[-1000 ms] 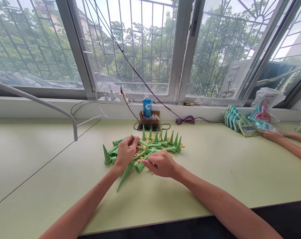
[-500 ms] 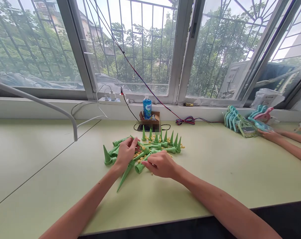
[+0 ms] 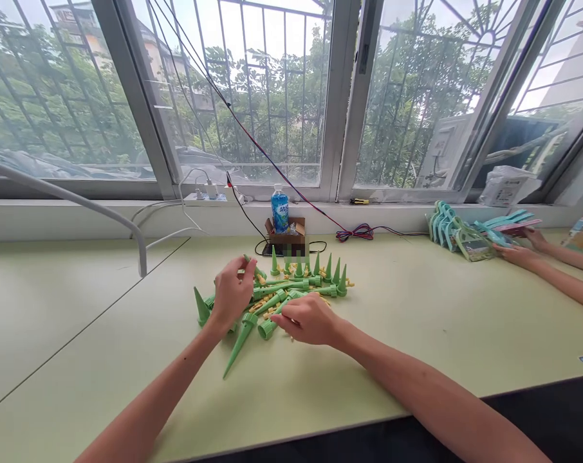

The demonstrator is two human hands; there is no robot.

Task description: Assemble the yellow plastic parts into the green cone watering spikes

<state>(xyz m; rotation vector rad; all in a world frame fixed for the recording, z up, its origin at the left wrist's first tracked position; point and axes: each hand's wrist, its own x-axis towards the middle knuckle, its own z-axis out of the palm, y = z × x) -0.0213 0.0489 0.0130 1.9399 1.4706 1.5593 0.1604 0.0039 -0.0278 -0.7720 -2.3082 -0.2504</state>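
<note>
My left hand [image 3: 233, 289] is closed on a green plastic watering spike [image 3: 259, 273] with a yellow valve, raised over the pile's left side. The hand partly hides it. My right hand [image 3: 308, 318] is closed, fingers curled, at the pile's front edge; whatever its fingertips may hold is hidden. Just left of those fingers lies a wide-mouthed green spike [image 3: 268, 329]. Another green spike [image 3: 238, 344] points toward me below my left hand. Between the hands are loose yellow valves [image 3: 259, 304]. Several green spikes [image 3: 329, 269] stand point up along the back.
A blue bottle [image 3: 280, 212] in a small cardboard box [image 3: 298, 226] stands behind the pile, beside a coiled cable [image 3: 356, 233]. A white bent tube [image 3: 139, 247] reaches in at left. At far right, another person's hands [image 3: 518, 254] handle turquoise and pink hanger-like tools [image 3: 506, 222].
My left hand has moved slightly up and left with the spike, which is now turned more toward the back. My right hand stays nearly in place. The other person's hands have shifted the turquoise and pink tools.
</note>
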